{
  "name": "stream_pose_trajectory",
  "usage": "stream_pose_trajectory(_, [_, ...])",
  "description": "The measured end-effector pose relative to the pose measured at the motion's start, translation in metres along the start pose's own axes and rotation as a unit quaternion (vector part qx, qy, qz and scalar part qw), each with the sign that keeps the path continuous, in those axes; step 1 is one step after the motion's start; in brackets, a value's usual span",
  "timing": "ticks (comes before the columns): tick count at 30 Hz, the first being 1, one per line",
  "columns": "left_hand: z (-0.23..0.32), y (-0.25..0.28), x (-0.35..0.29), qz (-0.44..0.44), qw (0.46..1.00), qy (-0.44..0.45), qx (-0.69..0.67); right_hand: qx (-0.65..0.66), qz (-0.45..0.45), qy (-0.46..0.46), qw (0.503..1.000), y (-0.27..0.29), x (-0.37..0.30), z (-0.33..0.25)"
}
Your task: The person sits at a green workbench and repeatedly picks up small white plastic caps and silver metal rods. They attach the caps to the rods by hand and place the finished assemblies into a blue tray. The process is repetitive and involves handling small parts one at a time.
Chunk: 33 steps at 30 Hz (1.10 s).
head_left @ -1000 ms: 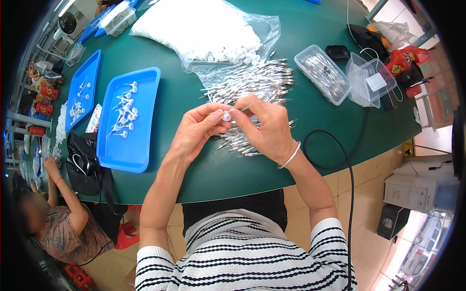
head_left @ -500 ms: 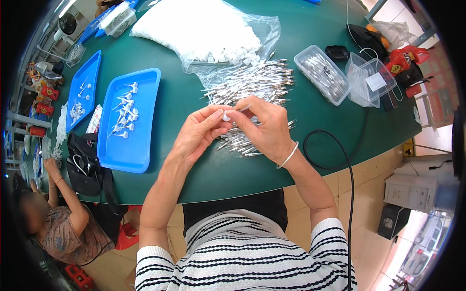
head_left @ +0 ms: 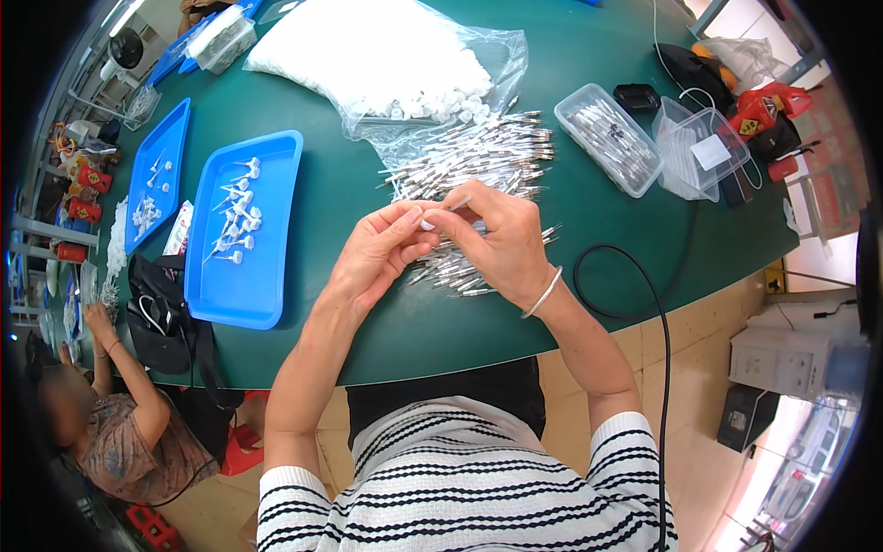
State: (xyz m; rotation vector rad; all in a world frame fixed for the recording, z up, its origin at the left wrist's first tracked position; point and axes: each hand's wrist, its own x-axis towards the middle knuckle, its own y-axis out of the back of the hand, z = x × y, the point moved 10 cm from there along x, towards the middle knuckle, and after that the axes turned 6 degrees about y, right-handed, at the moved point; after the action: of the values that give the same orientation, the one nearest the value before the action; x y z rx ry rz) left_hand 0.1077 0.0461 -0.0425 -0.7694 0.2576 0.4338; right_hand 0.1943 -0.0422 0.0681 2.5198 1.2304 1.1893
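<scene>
Table (head_left: 331, 166), green and broad, carries all parts within reach. Clear bag (head_left: 368, 55) of white caps lies at the far side, its loose caps facing the worker. Blue tray (head_left: 235, 294) sits to the left, holding white-headed pieces (head_left: 255, 212) with thin stems. Pile of slender rods (head_left: 487, 152), white and metallic, is spread just beyond and beneath the hands; clear box (head_left: 607, 138) of similar rods stands to its right.

Left hand (head_left: 372, 248): thumb and index finger pinched on the small white cap (head_left: 428, 224), remaining fingers curled. Right hand (head_left: 501, 235): fingers bent in a pinch, thumb tip against the cap, a pale thin piece (head_left: 464, 202) gripped between the fingers (whether it joins the cap cannot be told). The cap is located between the two sets of fingertips, above the near part of the pile.

Handling: expect the cap to be very light, stiff and rather slippery, apt to roll if dropped. Grip by the rim, using fingertips only; avoid bending the thin piece.

Change from one second earlier: the cap's round face, then plainly visible, is now mostly covered. Hand positions are nearly unchanged.
</scene>
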Motion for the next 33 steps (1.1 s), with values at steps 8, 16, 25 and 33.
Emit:
stream_pose_trajectory(8, [0.001,-0.003,-0.001,-0.010,1.000,-0.009,-0.007,0.043,0.009,-0.025,0.999,-0.003,-0.001,0.007])
stream_pose_trajectory(16, [0.009,0.001,-0.005,0.020,0.999,-0.035,-0.008,0.088,-0.018,-0.070,0.993,-0.007,-0.001,0.015])
stream_pose_trajectory(25, [0.029,-0.002,-0.013,0.043,0.985,-0.139,0.092,0.046,-0.093,-0.086,0.991,-0.004,0.003,0.012])
stream_pose_trajectory(33, [0.035,-0.009,-0.018,0.050,0.974,-0.181,0.127,-0.012,-0.132,-0.035,0.991,-0.008,0.002,0.006])
